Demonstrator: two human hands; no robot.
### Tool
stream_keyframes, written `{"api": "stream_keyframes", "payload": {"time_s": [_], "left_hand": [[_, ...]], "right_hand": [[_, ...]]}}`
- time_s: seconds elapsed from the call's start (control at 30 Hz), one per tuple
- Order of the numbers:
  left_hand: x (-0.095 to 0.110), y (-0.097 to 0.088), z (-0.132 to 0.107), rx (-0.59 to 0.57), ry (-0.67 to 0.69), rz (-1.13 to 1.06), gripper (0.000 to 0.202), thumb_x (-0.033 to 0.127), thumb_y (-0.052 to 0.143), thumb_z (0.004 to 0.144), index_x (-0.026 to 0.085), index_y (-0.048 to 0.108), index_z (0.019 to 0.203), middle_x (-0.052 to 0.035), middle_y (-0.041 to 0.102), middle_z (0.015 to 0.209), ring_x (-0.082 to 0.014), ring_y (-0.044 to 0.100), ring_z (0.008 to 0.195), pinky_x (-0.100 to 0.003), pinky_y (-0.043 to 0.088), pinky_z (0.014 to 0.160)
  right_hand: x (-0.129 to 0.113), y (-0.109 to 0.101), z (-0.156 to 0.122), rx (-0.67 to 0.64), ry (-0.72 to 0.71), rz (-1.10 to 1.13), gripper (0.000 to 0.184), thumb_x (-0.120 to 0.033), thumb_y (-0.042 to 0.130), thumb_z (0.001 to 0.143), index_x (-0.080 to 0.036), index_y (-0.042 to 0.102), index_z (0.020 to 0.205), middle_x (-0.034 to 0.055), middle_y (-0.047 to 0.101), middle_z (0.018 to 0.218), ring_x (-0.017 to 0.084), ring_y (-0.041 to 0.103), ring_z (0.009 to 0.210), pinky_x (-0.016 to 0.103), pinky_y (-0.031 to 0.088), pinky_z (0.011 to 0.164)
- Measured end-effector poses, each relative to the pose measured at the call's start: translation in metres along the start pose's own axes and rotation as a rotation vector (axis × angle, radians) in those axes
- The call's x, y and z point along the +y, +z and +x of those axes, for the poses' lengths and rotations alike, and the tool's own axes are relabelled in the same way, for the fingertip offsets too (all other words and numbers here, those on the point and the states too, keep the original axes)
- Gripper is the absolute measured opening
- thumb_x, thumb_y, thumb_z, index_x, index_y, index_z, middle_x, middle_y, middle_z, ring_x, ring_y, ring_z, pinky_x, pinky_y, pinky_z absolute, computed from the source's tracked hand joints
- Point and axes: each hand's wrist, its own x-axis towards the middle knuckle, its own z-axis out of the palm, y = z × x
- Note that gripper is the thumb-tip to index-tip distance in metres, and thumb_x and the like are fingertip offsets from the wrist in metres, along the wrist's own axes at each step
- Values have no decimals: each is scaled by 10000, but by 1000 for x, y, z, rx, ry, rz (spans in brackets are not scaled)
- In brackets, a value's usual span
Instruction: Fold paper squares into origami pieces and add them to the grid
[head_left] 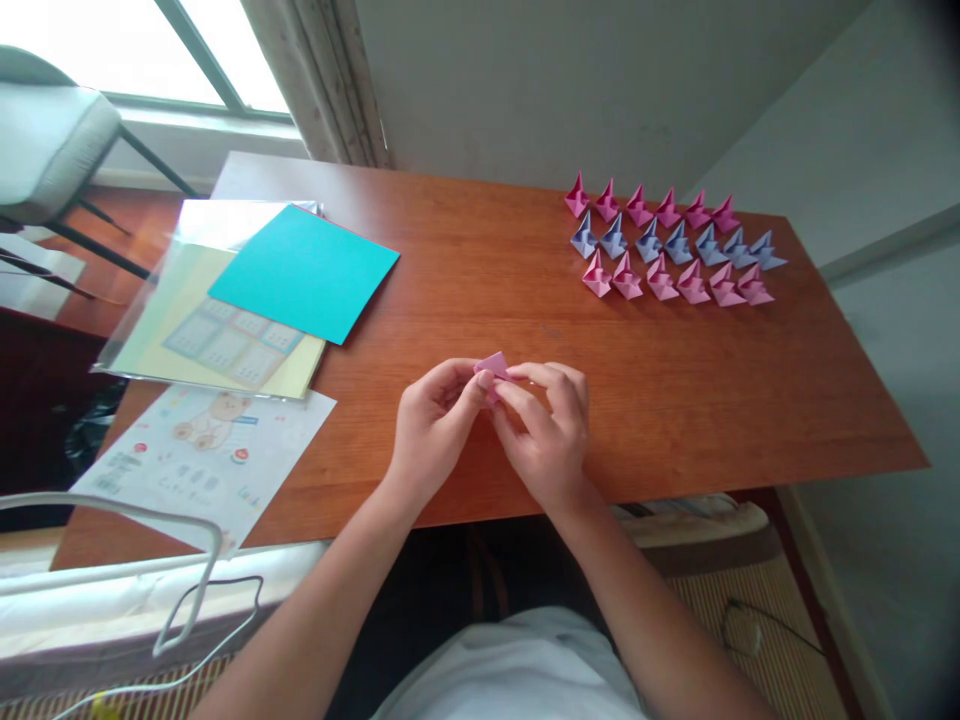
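Pink paper [492, 364] sits at frame centre, pinched by the nearly closed left hand [431, 420] and half-curled right hand [549, 425]; a folding step seems underway. The next move likely calls for a firm crease.

Print on the bear sheet [206, 475] and gridded card [232, 345] cannot be read

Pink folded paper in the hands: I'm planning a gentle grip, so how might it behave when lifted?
The pink folded paper is probably light, being small between the left hand and right hand. Its flat, folded surface suggests some stiffness, but paper could crumple under a hard pinch.
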Motion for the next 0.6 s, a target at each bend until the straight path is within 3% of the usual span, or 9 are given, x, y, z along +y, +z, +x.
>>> {"api": "stream_keyframes", "payload": {"time_s": [0.13, 0.23, 0.33, 0.47, 0.6], "left_hand": [[2, -2, 2, 33, -54, -74, 213, 366, 721, 910, 158, 761, 933, -44, 772, 894, -158, 697, 818, -226, 547, 737], [2, -3, 3, 22, -89, -87, 219, 375, 750, 880, 157, 757, 897, -40, 762, 839, -148, 679, 746, -225, 537, 683], [1, -3, 4, -20, -124, -63, 246, 398, 762, 857, 152, 748, 868, -40, 745, 787, -147, 657, 689, -230, 519, 629], [0, -4, 5, -123, -143, 6, 234, 377, 730, 866, 146, 736, 830, -34, 721, 723, -140, 631, 632, -224, 489, 573], [1, -5, 7, -238, -149, 38, 199, 334, 688, 887, 143, 741, 860, -54, 746, 776, -156, 664, 676, -238, 524, 611]], "right_hand": [[1, -1, -1, -71, -57, 56, 269, -161, 704, 899, -268, 666, 1143, 95, 691, 1213, 276, 602, 1175, 501, 557, 1008], [9, -5, -4, -154, -90, 126, 471, -93, 609, 900, -311, 603, 1318, 93, 658, 1342, 305, 576, 1287, 570, 535, 1051], [23, -13, -8, -223, -126, 184, 630, -37, 553, 898, -344, 530, 1448, 58, 681, 1357, 288, 583, 1297, 565, 535, 1066], [41, -26, -7, -296, -182, 176, 539, -76, 635, 916, -361, 619, 1374, 30, 729, 1292, 274, 621, 1222, 520, 571, 1026], [52, -42, -2, -393, -267, 134, 459, -114, 685, 927, -382, 679, 1300, 5, 743, 1266, 243, 625, 1198, 466, 581, 1017]]}}
